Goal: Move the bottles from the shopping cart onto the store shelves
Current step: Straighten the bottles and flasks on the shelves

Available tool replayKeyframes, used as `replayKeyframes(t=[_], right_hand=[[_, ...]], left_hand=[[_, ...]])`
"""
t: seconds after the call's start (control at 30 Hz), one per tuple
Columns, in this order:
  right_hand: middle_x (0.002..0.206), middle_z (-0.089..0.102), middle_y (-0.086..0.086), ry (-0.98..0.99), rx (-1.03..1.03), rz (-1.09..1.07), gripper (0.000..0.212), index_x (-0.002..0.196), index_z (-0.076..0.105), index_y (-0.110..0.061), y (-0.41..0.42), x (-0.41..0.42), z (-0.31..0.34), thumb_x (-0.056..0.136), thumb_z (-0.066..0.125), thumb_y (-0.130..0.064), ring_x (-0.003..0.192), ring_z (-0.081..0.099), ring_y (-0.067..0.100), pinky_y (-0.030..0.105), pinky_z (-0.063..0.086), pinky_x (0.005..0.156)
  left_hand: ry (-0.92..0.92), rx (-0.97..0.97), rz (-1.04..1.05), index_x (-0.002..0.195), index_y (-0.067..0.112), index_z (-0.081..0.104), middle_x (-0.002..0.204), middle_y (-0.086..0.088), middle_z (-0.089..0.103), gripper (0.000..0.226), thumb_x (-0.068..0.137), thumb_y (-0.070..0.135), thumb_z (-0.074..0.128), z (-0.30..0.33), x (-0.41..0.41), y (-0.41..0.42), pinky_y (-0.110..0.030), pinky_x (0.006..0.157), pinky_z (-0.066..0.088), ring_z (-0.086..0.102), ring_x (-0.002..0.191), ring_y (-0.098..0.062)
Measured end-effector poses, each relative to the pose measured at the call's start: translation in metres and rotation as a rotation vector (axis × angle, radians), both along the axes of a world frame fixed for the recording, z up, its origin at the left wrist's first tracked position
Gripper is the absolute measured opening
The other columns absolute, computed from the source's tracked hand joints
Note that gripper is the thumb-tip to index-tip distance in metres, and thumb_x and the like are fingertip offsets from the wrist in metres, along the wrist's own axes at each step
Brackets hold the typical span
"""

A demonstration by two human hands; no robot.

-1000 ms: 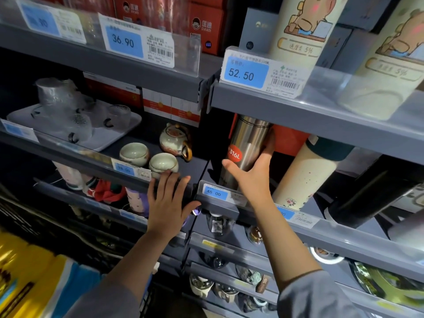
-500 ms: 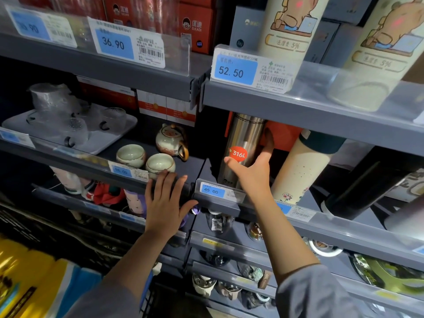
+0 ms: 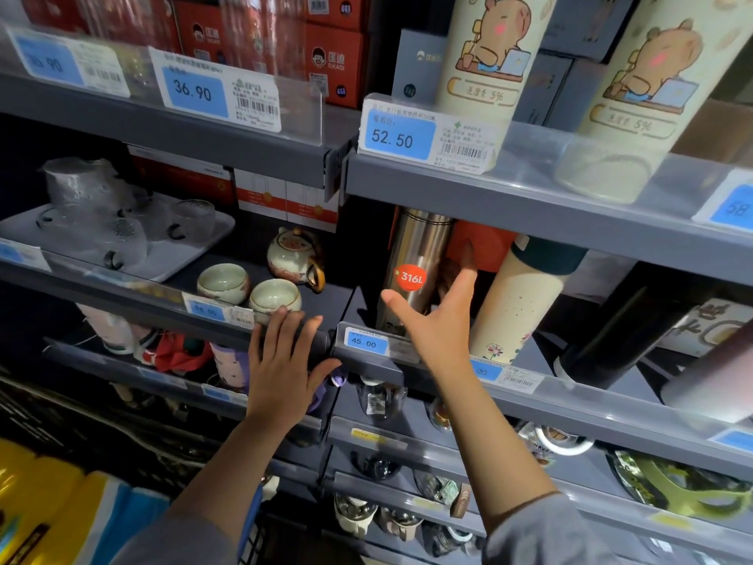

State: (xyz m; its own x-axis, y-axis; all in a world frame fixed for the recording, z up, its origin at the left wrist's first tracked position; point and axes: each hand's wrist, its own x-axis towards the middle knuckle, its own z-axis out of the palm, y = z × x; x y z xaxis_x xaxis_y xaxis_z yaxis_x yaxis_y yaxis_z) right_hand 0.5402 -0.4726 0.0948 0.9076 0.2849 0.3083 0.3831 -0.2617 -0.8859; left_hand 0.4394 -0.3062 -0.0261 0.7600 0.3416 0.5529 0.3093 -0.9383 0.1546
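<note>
- Both hands are spread, holding nothing: the right hand [image 3: 438,320] has let go of the tall steel bottle with a red sticker [image 3: 411,271].
- Bottle stands on the grey shelf [image 3: 366,352], just left of the right grip.
- Left hand [image 3: 281,369] stays flat on the shelf edge.

Two tea cups [image 3: 248,284] beside a teapot [image 3: 294,255]; price tags [image 3: 397,134] above.

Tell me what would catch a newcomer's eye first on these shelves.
Probably the steel bottle with its red 316L sticker, standing on the middle shelf just beyond the open right hand. Above it, two cream bear-print tumblers fill the top shelf, beside the blue 52.50 price tag.
</note>
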Motion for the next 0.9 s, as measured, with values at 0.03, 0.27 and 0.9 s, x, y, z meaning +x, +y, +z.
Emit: replayKeyframes(t=[0.03, 0.27, 0.9], right_hand=[[0.137, 0.03, -0.006, -0.033, 0.029, -0.003, 0.092, 0.14, 0.021, -0.02, -0.007, -0.009, -0.003, 0.073, 0.081, -0.037, 0.128, 0.034, 0.012, 0.029, 0.035, 0.109], [0.141, 0.033, 0.001, -0.368, 0.187, -0.312, 0.091, 0.147, 0.019, -0.026, -0.074, -0.037, -0.007, 0.075, 0.073, -0.04, 0.132, 0.036, 0.014, 0.032, 0.034, 0.111], [0.122, 0.046, -0.001, -0.022, -0.083, -0.224, 0.085, 0.137, 0.022, -0.022, -0.095, 0.028, -0.016, 0.075, 0.08, -0.023, 0.106, 0.053, 0.02, 0.033, 0.049, 0.082]], left_hand=[[-0.007, 0.005, 0.003, 0.132, 0.016, 0.044, 0.136, -0.012, 0.043, 0.062, 0.099, 0.062, 0.02, 0.0, 0.0, -0.001, -0.057, 0.108, 0.031, 0.036, 0.134, -0.034], [-0.057, 0.014, 0.005, 0.13, 0.01, 0.048, 0.134, -0.018, 0.046, 0.067, 0.099, 0.061, 0.02, -0.005, 0.004, 0.0, -0.058, 0.108, 0.028, 0.035, 0.134, -0.037], [-0.163, 0.108, -0.003, 0.13, 0.008, 0.049, 0.132, -0.019, 0.05, 0.06, 0.094, 0.055, 0.041, -0.008, 0.002, 0.003, -0.057, 0.107, 0.031, 0.039, 0.132, -0.039]])
